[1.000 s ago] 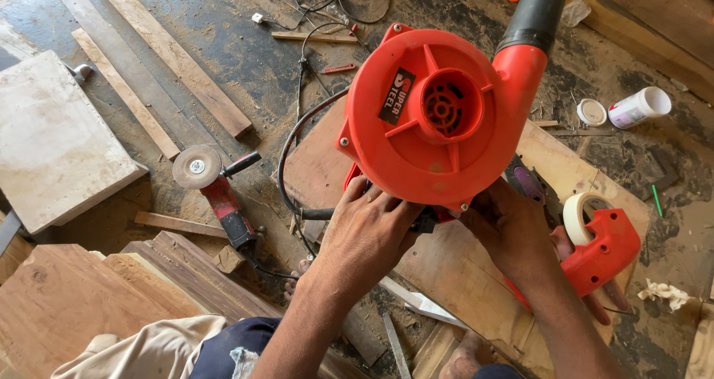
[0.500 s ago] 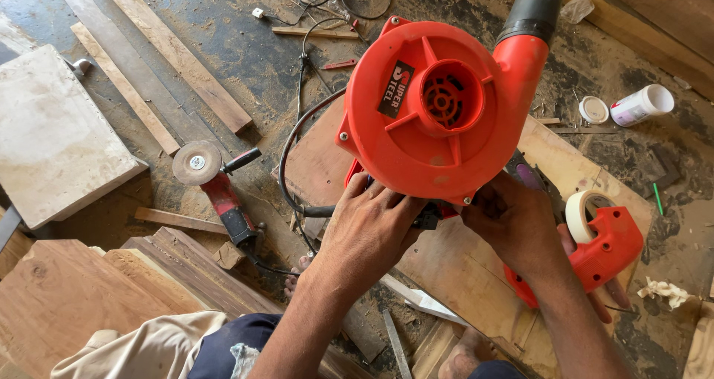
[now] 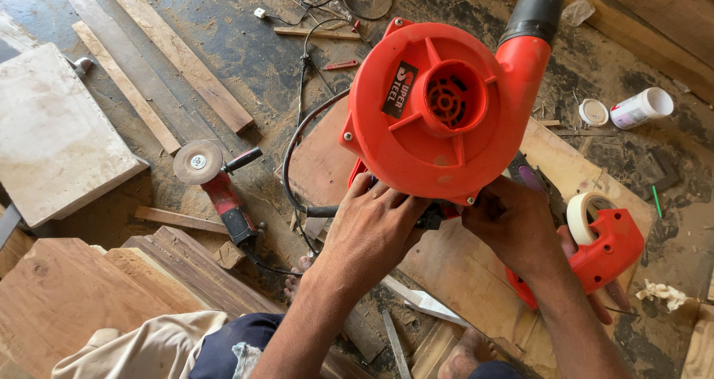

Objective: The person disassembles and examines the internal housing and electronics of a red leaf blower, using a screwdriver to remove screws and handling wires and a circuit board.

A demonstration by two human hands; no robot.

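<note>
Both hands work at the underside of a red electric blower (image 3: pixel 439 107), which is held upright over a plywood offcut (image 3: pixel 476 275) on the workshop floor (image 3: pixel 245 59). The left hand (image 3: pixel 372 226) is closed around the lower housing with its fingers curled onto the rim. The right hand (image 3: pixel 509 226) grips the same area from the other side, fingertips at a small dark part just under the casing; what they pinch cannot be made out.

Step in hand, as judged: work on a fitting or fastener at the base of the housing. A further move there would need the left hand to keep the body steady while the right works the small part.

Just beyond the right wrist lies a red tape dispenser (image 3: pixel 602 249). To the left, an angle grinder (image 3: pixel 216 182) rests on the floor. Farther off are a white bottle (image 3: pixel 641 107) and timber strips (image 3: pixel 175 52).
</note>
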